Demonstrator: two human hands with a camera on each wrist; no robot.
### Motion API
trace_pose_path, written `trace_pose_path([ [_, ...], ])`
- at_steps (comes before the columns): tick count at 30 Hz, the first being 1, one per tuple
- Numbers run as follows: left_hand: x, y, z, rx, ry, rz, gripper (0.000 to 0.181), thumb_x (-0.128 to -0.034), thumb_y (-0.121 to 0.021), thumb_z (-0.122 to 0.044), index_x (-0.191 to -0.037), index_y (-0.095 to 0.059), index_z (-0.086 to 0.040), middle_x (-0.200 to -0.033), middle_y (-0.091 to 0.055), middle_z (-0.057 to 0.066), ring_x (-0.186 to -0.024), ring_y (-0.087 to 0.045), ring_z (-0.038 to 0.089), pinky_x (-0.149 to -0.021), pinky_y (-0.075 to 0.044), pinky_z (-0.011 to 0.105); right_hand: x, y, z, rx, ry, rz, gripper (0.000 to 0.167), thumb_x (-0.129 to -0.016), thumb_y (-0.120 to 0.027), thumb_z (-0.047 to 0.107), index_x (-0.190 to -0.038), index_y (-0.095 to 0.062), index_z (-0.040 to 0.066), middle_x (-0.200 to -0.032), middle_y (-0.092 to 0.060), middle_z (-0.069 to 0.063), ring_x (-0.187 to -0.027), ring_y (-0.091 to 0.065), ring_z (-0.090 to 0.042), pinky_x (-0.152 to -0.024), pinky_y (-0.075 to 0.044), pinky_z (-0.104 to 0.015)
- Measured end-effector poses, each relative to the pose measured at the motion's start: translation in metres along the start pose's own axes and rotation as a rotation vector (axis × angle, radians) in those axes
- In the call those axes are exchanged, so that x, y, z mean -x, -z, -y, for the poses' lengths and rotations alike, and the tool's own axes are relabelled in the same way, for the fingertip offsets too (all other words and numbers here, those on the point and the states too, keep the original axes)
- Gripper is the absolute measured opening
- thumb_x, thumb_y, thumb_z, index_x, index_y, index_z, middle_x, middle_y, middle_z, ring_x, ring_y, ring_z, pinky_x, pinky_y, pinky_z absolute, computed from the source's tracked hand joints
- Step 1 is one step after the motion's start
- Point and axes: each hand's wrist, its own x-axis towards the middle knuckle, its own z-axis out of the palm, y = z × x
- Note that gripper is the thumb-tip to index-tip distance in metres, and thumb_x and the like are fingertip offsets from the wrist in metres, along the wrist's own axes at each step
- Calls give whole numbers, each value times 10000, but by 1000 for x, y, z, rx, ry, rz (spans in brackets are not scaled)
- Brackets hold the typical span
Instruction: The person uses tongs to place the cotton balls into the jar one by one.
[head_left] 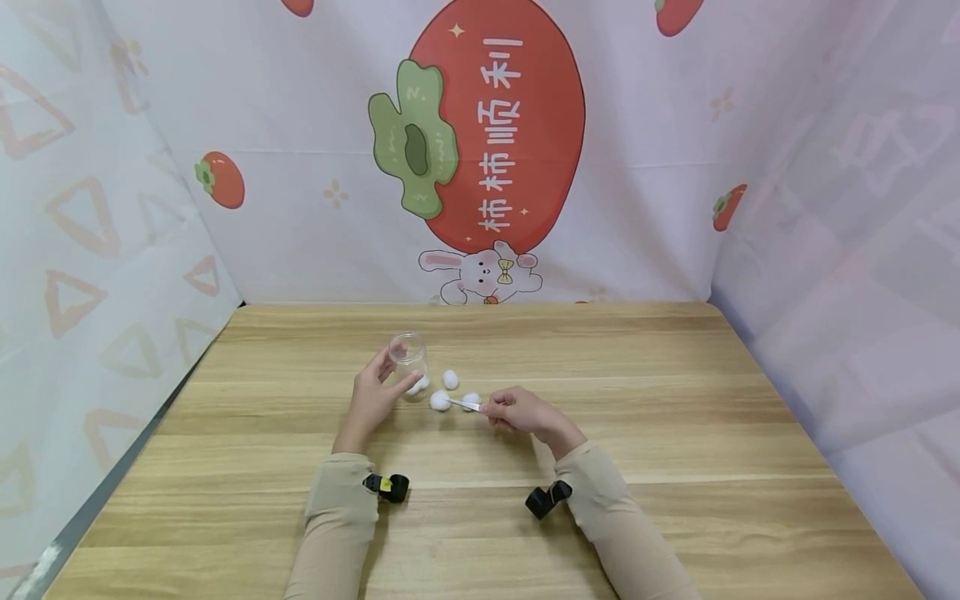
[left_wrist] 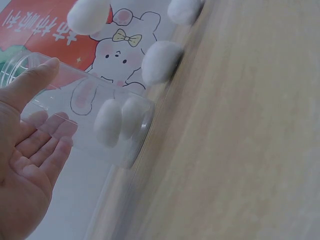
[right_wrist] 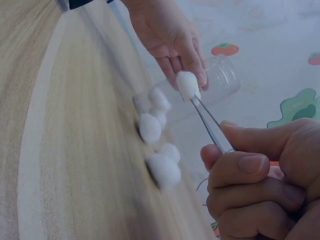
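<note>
A clear jar [head_left: 408, 360] stands upright on the table with cotton balls [left_wrist: 108, 123] in its bottom. My left hand [head_left: 372, 398] holds it from the side, thumb on the near side and fingers behind, as the left wrist view shows. My right hand [right_wrist: 260, 185] pinches metal tweezers [right_wrist: 212, 127], whose tips grip a cotton ball [right_wrist: 187, 85] raised off the table. In the right wrist view that ball overlaps the jar's side; the head view puts it to the jar's right. More loose cotton balls [head_left: 451, 379] lie on the table close to the jar.
The wooden table [head_left: 480, 517] reaches back to a printed cloth [head_left: 645, 167] with a large red fruit and a rabbit. Cloth also hangs at both sides. Black straps with small devices [head_left: 393, 487] sit on both wrists.
</note>
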Motion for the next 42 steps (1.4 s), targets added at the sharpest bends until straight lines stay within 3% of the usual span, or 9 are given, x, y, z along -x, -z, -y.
trace_pose_path([
  [6,-1,-1,2,19,-12,-15,739,-819,-767,-148,-1439,-399,9,-1423,-511,222,-1341,-491,364,-1172,-412,385,0,1,2,-12,-3,-26,312,-984,-534,193,-763,-544,-26,-559,-420,44,-488,-329,-63,-451,-249,-158],
  [13,0,-1,1,17,-10,-11,724,-819,-768,-156,-1434,-414,-9,-1413,-527,202,-1342,-497,342,-1169,-415,359,0,1,5,-23,-9,-37,302,-981,-537,195,-713,-541,57,-552,-416,49,-475,-322,-58,-436,-234,-155],
  [42,0,0,-2,-10,0,2,729,-836,-753,-177,-1444,-392,-3,-1443,-497,195,-1358,-477,348,-1183,-402,364,0,12,25,-36,22,-35,308,-991,-520,204,-706,-528,88,-509,-388,66,-456,-263,-59,-418,-193,-158],
])
